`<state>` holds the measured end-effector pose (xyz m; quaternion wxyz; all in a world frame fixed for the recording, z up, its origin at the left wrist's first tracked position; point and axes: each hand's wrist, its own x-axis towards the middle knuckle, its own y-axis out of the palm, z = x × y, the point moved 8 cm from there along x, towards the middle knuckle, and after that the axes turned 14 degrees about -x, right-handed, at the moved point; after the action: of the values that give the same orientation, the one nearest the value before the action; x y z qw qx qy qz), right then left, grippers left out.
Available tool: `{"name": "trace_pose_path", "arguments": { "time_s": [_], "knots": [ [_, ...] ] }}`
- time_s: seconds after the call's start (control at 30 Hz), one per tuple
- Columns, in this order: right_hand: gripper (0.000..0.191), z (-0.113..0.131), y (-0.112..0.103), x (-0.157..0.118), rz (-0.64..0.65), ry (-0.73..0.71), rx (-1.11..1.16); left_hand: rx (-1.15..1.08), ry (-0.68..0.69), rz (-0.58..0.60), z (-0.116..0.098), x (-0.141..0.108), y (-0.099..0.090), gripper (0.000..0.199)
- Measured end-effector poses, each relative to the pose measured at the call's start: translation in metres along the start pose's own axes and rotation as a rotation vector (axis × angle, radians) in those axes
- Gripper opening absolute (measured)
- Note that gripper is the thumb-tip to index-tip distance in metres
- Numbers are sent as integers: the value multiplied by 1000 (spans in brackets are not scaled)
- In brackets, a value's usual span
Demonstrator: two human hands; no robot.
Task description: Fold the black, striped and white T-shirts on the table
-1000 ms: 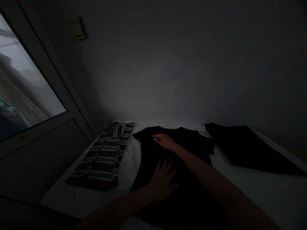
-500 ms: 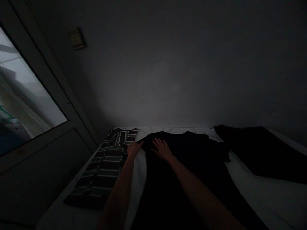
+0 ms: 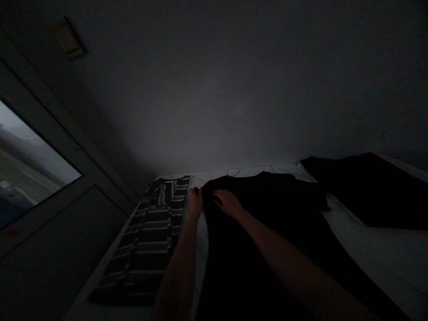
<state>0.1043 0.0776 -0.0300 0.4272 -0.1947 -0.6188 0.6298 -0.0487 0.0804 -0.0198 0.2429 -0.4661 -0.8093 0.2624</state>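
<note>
A black shirt (image 3: 234,263) lies spread out on a pale, veined surface (image 3: 377,254), its collar end toward the wall (image 3: 217,98) and its body running down past the lower edge of the view. The left hand (image 3: 195,200) is closed on the outer end of the shirt's left-side sleeve (image 3: 207,188), with a bit of dark cloth showing between thumb and fingers. The right hand (image 3: 229,203) rests palm down on the shirt just beside that sleeve, fingers bent; whether it pinches any fabric cannot be told in the dim light.

The same surface carries two more pieces of clothing. To the left of the shirt, near the left hand, lies a striped garment (image 3: 150,234), folded into a long, narrow shape. To the right, a dark garment (image 3: 364,191) lies near the shirt's other sleeve; its details are lost in shadow. At far left stands a door (image 3: 76,227) with a glass pane (image 3: 28,154) set in its frame, and a switch plate (image 3: 67,38) is fixed above.
</note>
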Motion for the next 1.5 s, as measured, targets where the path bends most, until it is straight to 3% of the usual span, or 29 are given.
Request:
{"name": "trace_pose_path", "arguments": {
  "time_s": [0.17,0.37,0.5,0.57,0.73,0.87,0.93,1.0,1.1,1.2,1.33,1.43,1.5],
  "knots": [
    [39,1,0,-2,-21,-29,45,53,-44,4,4,-12,-7,28],
    [55,10,17,-6,133,-128,-89,138,-130,18,12,-15,-24,43],
    [55,13,16,-7,166,-130,-98,164,-47,6,6,-9,-27,58],
    [56,14,16,-7,168,-128,-108,175,-4,38,6,-6,-24,55],
    [64,2,13,-6,116,33,-142,196,54,40,8,-6,-21,37],
    [67,-15,13,-7,121,191,-157,263,38,-81,4,-16,-29,35],
    [67,-20,14,-6,146,219,-155,312,97,-170,-7,-22,-31,35],
    [67,-21,14,-6,169,222,-161,348,256,-183,-25,-26,-21,37],
    [65,-21,14,-5,185,228,-179,368,512,27,-42,-31,18,44],
    [60,-21,11,-6,155,236,-164,437,557,148,-33,-36,42,47],
    [57,-25,5,-5,93,258,-118,541,442,-18,-15,-31,28,51],
    [61,-33,0,-3,51,289,-105,572,432,-165,-17,-27,13,55],
    [62,-35,-1,-4,41,295,-97,588,515,-122,-22,-26,17,54]
  ]
}}
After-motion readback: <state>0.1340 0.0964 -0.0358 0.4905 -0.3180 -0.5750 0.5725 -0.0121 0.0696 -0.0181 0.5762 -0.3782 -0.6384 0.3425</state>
